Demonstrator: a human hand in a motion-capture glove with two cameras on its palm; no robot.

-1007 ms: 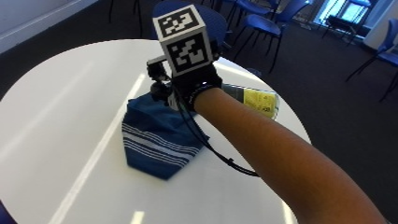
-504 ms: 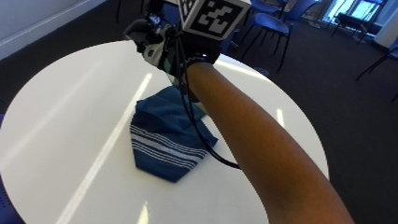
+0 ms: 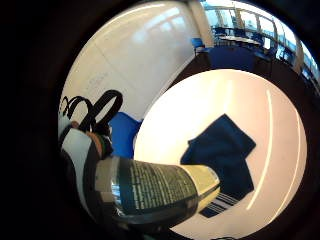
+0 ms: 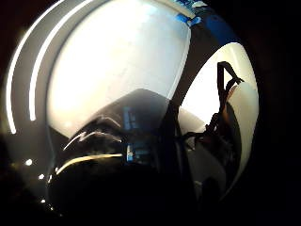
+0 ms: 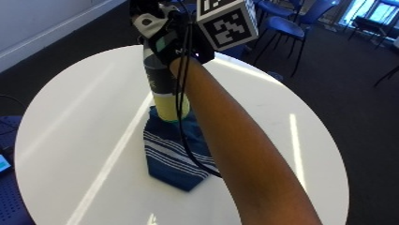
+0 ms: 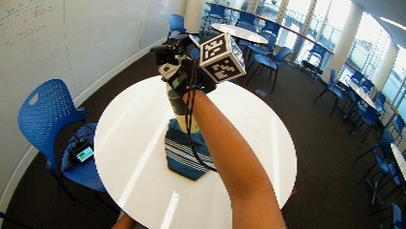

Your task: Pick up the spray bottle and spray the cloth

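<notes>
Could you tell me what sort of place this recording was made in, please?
Probably a meeting or classroom space: a whiteboard with writing lines one wall, blue chairs stand around round white tables, and tall windows run along the far side.

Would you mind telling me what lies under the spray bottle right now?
The spray bottle, held up by the gloved right hand, hangs above the blue striped cloth on the white table. The table under the cloth is covered.

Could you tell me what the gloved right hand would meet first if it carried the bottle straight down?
Probably the cloth: the bottle in the right hand hangs directly above it, though depth is unclear.
</notes>
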